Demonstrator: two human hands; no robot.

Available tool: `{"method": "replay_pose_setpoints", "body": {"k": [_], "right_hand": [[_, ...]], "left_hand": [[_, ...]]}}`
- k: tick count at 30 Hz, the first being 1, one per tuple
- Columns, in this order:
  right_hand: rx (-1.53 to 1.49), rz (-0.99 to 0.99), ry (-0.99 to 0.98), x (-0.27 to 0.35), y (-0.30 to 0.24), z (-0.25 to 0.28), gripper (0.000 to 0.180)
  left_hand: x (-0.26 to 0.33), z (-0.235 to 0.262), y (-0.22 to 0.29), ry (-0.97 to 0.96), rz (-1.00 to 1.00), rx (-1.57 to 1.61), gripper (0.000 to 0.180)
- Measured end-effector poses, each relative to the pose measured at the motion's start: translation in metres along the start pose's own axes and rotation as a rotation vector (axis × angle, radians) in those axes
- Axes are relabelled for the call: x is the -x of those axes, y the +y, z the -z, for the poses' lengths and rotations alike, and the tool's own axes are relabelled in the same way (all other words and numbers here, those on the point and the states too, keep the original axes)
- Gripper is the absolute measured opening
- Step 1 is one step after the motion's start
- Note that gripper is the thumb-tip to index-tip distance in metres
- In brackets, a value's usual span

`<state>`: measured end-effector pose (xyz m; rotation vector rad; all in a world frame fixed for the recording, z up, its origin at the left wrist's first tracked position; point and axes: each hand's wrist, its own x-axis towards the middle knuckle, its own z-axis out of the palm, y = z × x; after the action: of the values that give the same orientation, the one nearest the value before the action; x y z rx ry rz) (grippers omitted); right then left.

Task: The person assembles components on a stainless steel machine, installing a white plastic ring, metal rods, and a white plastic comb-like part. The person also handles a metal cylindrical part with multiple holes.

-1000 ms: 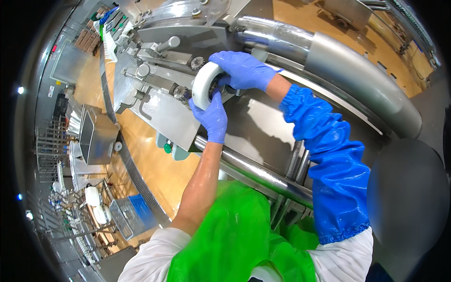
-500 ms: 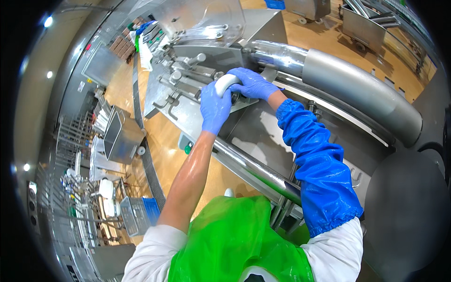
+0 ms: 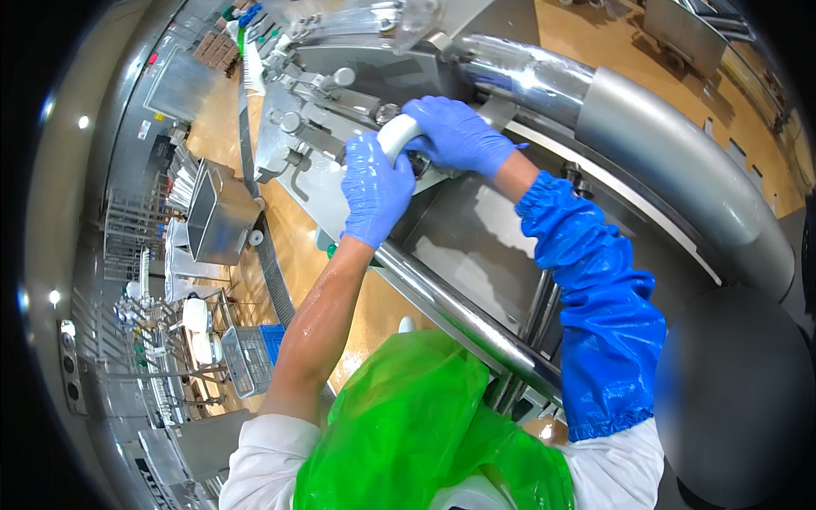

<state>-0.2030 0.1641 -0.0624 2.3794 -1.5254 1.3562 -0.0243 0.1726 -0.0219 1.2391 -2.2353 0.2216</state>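
Both my hands, in blue gloves, grip a smooth white curved piece (image 3: 397,134), thick and arched like a section of ring; its exact kind I cannot make out. My left hand (image 3: 374,189) closes on its near left end, the thumb toward the right. My right hand (image 3: 457,134) wraps over its far right end. The piece is right at the metal fittings of a steel machine (image 3: 319,183), beside a round metal part (image 3: 388,111). Fingers and gloves hide its lower side, so whether it touches the machine does not show.
A thick, curved steel pipe (image 3: 671,161) runs along the right above a steel trough (image 3: 463,234). A polished rail (image 3: 467,314) borders the trough's near side. Wheeled steel bin (image 3: 223,212), grey basket (image 3: 245,361) and racks stand at left. A dark rounded shape (image 3: 735,395) fills the lower right.
The view has shifted, and both hands with the white piece appear slightly farther left and higher. Both hands have kept their grip on it.
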Motion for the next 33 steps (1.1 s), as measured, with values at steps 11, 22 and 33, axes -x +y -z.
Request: {"method": "replay_pose_setpoints", "body": {"k": [11, 22, 33], "right_hand": [[0.084, -0.129, -0.113, -0.007, -0.003, 0.012, 0.068], [0.116, -0.119, 0.036, -0.002, -0.015, -0.004, 0.055], [-0.037, -0.02, 0.076, 0.006, 0.024, 0.004, 0.048]], "left_hand": [[0.024, -0.011, 0.002, 0.03, 0.374, 0.496, 0.054], [0.03, -0.069, -0.003, 0.374, 0.434, 0.841, 0.036], [0.033, -0.035, -0.004, 0.009, 0.338, 0.846, 0.051]]}}
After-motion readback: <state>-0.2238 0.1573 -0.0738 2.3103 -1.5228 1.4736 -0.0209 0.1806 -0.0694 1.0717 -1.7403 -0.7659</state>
